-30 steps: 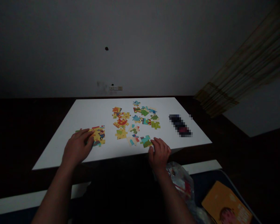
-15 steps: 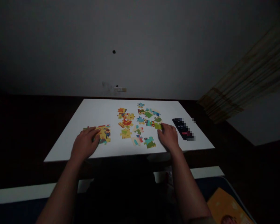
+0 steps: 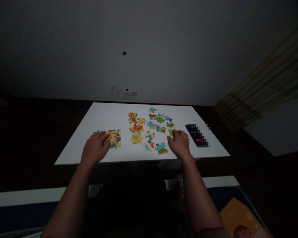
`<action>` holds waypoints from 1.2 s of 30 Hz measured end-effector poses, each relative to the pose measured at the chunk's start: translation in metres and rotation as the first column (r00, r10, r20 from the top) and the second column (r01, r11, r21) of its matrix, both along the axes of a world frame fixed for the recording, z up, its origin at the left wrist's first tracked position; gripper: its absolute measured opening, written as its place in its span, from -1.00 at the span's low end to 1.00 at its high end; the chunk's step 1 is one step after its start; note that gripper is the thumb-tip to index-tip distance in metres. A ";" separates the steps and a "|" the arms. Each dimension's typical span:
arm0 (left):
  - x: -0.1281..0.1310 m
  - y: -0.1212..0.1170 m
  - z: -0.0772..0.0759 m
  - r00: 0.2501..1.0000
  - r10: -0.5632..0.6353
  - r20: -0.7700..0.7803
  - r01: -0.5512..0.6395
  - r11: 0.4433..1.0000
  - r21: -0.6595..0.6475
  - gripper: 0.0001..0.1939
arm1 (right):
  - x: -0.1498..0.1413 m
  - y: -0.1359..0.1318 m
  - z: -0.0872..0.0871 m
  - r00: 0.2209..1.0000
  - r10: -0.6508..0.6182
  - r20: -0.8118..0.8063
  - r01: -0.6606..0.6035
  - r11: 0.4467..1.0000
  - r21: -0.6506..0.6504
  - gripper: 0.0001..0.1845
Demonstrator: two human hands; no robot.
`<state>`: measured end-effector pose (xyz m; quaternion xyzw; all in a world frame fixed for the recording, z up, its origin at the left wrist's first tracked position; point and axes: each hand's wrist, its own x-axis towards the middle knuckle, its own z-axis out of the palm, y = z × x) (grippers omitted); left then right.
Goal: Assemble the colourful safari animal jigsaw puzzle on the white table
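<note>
On the left side of the white table, my left hand (image 3: 96,147) lies with its fingers stretched over a joined section of jigsaw puzzle (image 3: 116,138), mostly yellow with small figures. My right hand (image 3: 179,143) has its fingers bent onto a yellow-green puzzle piece (image 3: 171,132), partly hidden beneath the fingertips. Between the hands lie several loose pieces. Nearest my right hand are a teal and green piece (image 3: 162,148) and a piece with red and yellow rays (image 3: 161,129). Further left sits a yellow-green piece (image 3: 136,138).
A dark phone (image 3: 196,135) with a lit screen, partly pixelated, lies right of my right hand on the white table (image 3: 76,138). Beyond the table stands a grey wall with sockets (image 3: 130,93). A curtain (image 3: 248,96) hangs at right. An orange printed item (image 3: 238,215) is at lower right.
The view has shifted slightly. The yellow-green piece under my right fingers has come apart from the rayed piece, a little to the right. My left hand stays on the joined section.
</note>
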<state>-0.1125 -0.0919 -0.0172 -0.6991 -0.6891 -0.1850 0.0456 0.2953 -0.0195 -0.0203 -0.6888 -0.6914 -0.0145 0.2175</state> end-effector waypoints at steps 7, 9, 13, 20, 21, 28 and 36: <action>0.003 -0.002 0.004 1.000 0.023 0.006 -0.023 0.999 -0.026 -0.60 | 0.009 -0.011 -0.009 0.997 0.005 -0.075 0.002 0.996 0.094 -0.59; 0.003 -0.002 0.004 1.000 0.017 0.008 -0.017 1.000 -0.021 -0.59 | 0.011 -0.015 -0.010 0.996 0.011 -0.085 -0.003 0.995 0.096 -0.59; 0.001 -0.001 0.001 1.000 0.004 0.014 -0.004 1.000 -0.017 -0.59 | 0.009 -0.017 -0.010 0.997 -0.052 -0.055 0.058 0.990 0.125 -0.44; 0.001 0.000 0.000 1.000 0.013 0.026 -0.013 1.000 -0.005 -0.59 | 0.005 -0.014 -0.008 0.990 -0.091 -0.104 0.099 0.992 0.074 -0.44; 0.001 -0.001 0.000 1.000 0.013 0.027 -0.013 1.000 -0.008 -0.59 | 0.006 -0.015 -0.008 0.985 -0.086 -0.146 0.098 0.992 0.076 -0.43; 0.001 -0.001 0.000 1.000 0.011 -0.007 -0.011 1.000 -0.009 -0.56 | 0.008 -0.029 0.005 0.938 0.061 -0.341 0.005 0.982 0.187 -0.72; -0.001 0.001 -0.002 1.000 0.007 -0.020 -0.008 1.000 -0.012 -0.56 | 0.002 -0.029 0.007 0.966 0.210 -0.147 -0.204 0.977 0.059 -0.53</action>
